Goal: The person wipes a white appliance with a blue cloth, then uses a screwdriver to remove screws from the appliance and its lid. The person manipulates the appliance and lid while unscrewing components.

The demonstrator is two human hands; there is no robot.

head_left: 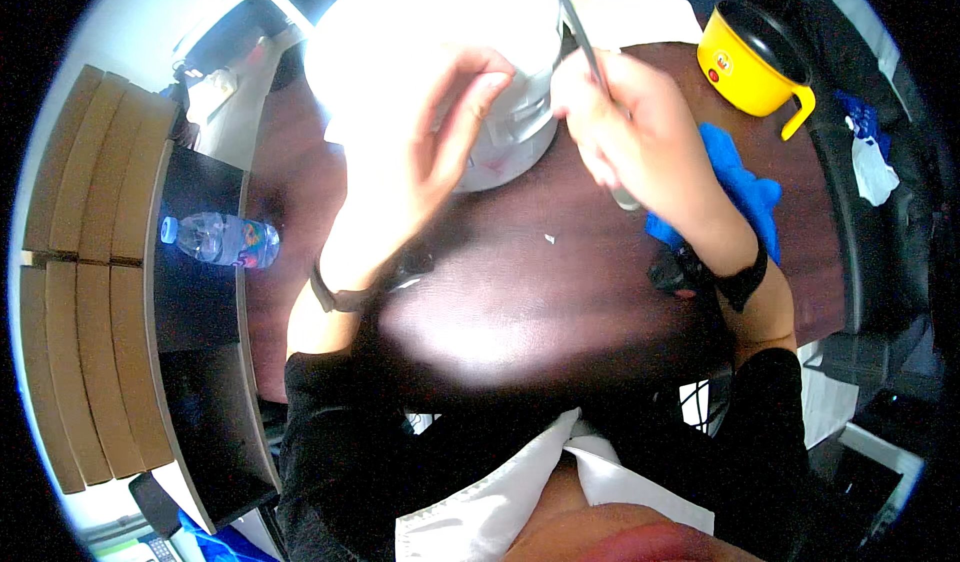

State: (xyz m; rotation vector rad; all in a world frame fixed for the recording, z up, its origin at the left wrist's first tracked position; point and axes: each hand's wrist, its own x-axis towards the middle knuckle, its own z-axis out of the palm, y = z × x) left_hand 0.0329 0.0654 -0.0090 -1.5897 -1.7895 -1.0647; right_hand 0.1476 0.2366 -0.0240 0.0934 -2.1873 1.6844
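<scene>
A large, rounded white thing (510, 157) stands at the far middle of the dark wooden table, so overexposed that its kind and contents cannot be told. My left hand (430, 127) is at its near side, fingers curled and thumb tip close to the forefinger. Glare hides whatever may be between them. To the right, my right hand (625, 112) is closed around a long, thin metal utensil (572, 12). Its narrow part points up and away past the white thing's right edge, and its rounded end (626, 200) sticks out below my fist.
A blue cloth (745, 187) lies beneath my right forearm. At the far right stands a yellow pot (745, 67) with a black inside. A clear plastic bottle (222, 240) lies at the left, near stacked cardboard boxes (85, 362). A white scrap (549, 239) is on the table (570, 302).
</scene>
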